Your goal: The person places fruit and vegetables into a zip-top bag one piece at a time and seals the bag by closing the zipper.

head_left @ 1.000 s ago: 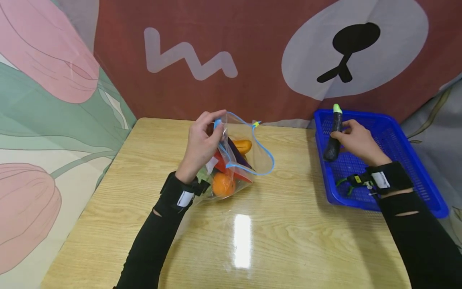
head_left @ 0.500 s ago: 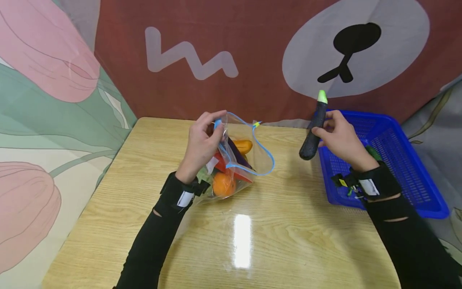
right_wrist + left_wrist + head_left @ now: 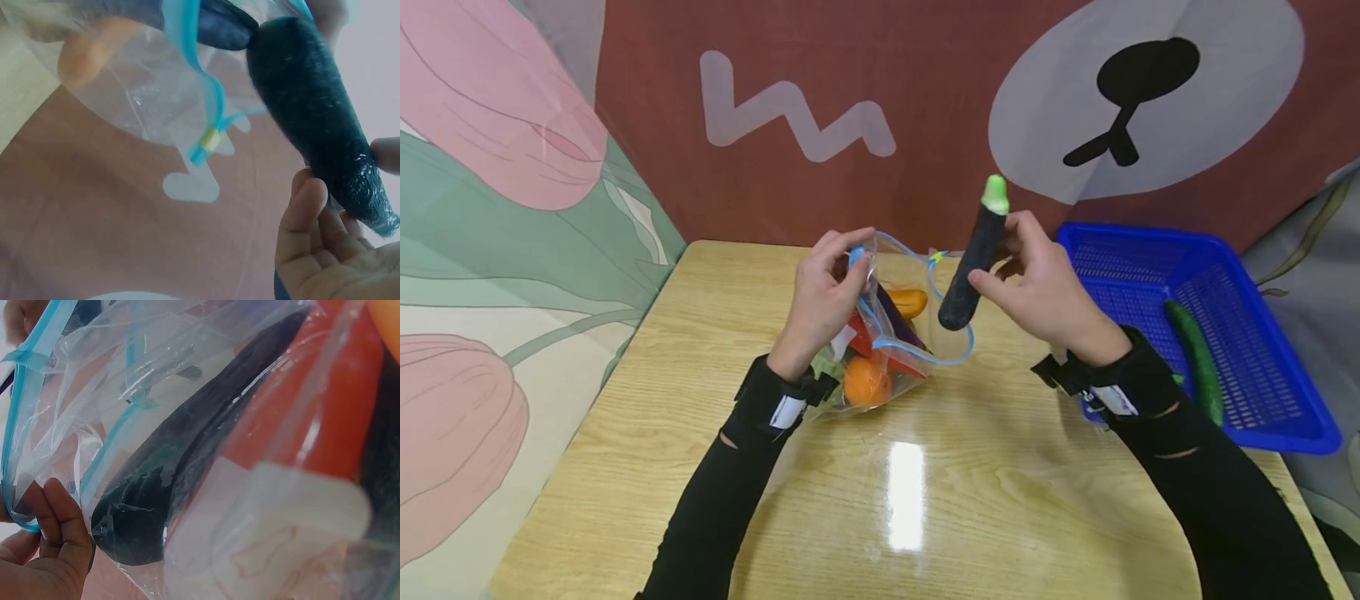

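My left hand [image 3: 823, 304] pinches the blue zip rim of a clear zip bag [image 3: 889, 343] and holds its mouth open. Inside the bag are an orange [image 3: 867, 382], a yellow fruit or vegetable [image 3: 910, 302], a long dark purple eggplant [image 3: 898, 321] and a red piece [image 3: 312, 394]; pale green leafy stuff shows behind the plastic. My right hand [image 3: 1037, 287] grips a long blackish vegetable [image 3: 972, 271] with a bright green tip, between thumb and fingers. It tilts with the green tip up and its lower end overlaps the bag's mouth in the head view.
A blue plastic basket [image 3: 1292, 358] stands on the right of the wooden table [image 3: 700, 517], with a cucumber [image 3: 1198, 358] in it. A small green piece [image 3: 1177, 379] lies beside the cucumber. Behind the table hangs a brown printed cloth [image 3: 925, 125].
My right hand has carried the blackish vegetable left, from over the blue basket to the bag's mouth. The cucumber in the basket has come into view. The left hand and bag have barely moved.
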Demonstrator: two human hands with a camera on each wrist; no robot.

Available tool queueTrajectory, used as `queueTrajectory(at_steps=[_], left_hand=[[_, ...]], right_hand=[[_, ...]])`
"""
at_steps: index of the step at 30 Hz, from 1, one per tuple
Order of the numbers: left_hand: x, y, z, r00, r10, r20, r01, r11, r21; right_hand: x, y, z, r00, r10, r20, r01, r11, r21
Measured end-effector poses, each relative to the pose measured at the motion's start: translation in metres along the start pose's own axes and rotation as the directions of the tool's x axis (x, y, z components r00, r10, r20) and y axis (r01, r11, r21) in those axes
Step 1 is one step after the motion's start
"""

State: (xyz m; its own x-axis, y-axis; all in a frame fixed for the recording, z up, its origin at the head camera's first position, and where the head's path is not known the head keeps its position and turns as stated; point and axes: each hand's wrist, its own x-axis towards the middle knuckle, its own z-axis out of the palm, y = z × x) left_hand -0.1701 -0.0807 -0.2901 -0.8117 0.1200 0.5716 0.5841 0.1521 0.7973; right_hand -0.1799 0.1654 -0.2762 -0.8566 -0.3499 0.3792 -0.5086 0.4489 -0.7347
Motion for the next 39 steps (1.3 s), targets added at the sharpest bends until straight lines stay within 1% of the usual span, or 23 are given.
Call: queueTrajectory(at_steps=[3,6,10,12,15,17,20,22,25,27,30,32,35,39], left_hand=[[0.000,0.000,-0.001,1.000,0.003,-0.003,-0.003,1.000,0.002],[0.000,0.000,-0.001,1.000,0.001,-0.002,-0.001,1.000,0.006],[0.000,0.000,-0.002,1.000,0.005,0.001,-0.005,1.000,0.023],[0.001,0.000,-0.002,1.000,0.008,-0.001,-0.008,0.999,0.031],[0.001,0.001,-0.001,1.000,0.006,0.000,-0.006,1.000,0.027],[0.001,0.001,-0.001,1.000,0.006,0.002,-0.006,1.000,0.021],[0.001,0.001,-0.001,1.000,0.013,0.003,-0.013,1.000,0.015],[0.001,0.001,-0.001,1.000,0.020,0.000,-0.020,1.000,0.018],[0.001,0.001,0.000,1.000,0.027,-0.005,-0.027,0.999,0.020],[0.001,-0.009,-0.001,0.999,0.036,-0.010,-0.036,0.999,0.019],[0.002,-0.024,-0.002,0.999,0.031,-0.014,-0.031,0.999,0.015],[0.002,-0.032,-0.003,1.000,0.024,-0.013,-0.024,1.000,0.008],[0.001,-0.020,-0.003,1.000,0.011,-0.010,-0.011,1.000,-0.002],[0.000,-0.004,-0.004,1.000,0.017,-0.012,-0.017,1.000,0.005]], right_hand=[[0.004,-0.001,0.012,0.998,-0.042,0.048,0.046,0.995,-0.084],[0.006,0.000,0.024,0.994,-0.056,0.098,0.070,0.986,-0.148],[0.009,0.000,0.037,0.987,-0.086,0.139,0.111,0.976,-0.190],[0.010,0.000,0.043,0.982,-0.115,0.149,0.147,0.963,-0.225],[0.011,0.000,0.049,0.970,-0.169,0.174,0.216,0.929,-0.300],[0.011,0.000,0.053,0.960,-0.206,0.192,0.264,0.894,-0.362],[0.010,-0.002,0.057,0.944,-0.247,0.218,0.319,0.849,-0.421],[0.009,-0.004,0.060,0.938,-0.265,0.222,0.340,0.828,-0.445],[0.009,-0.005,0.063,0.932,-0.283,0.226,0.359,0.808,-0.467],[0.010,-0.005,0.065,0.928,-0.296,0.225,0.371,0.793,-0.484],[0.011,-0.004,0.068,0.927,-0.301,0.225,0.375,0.767,-0.520],[0.012,-0.003,0.070,0.930,-0.289,0.229,0.368,0.754,-0.544],[0.013,-0.001,0.072,0.935,-0.254,0.247,0.353,0.733,-0.582],[0.015,0.000,0.075,0.942,-0.196,0.272,0.327,0.711,-0.622]])
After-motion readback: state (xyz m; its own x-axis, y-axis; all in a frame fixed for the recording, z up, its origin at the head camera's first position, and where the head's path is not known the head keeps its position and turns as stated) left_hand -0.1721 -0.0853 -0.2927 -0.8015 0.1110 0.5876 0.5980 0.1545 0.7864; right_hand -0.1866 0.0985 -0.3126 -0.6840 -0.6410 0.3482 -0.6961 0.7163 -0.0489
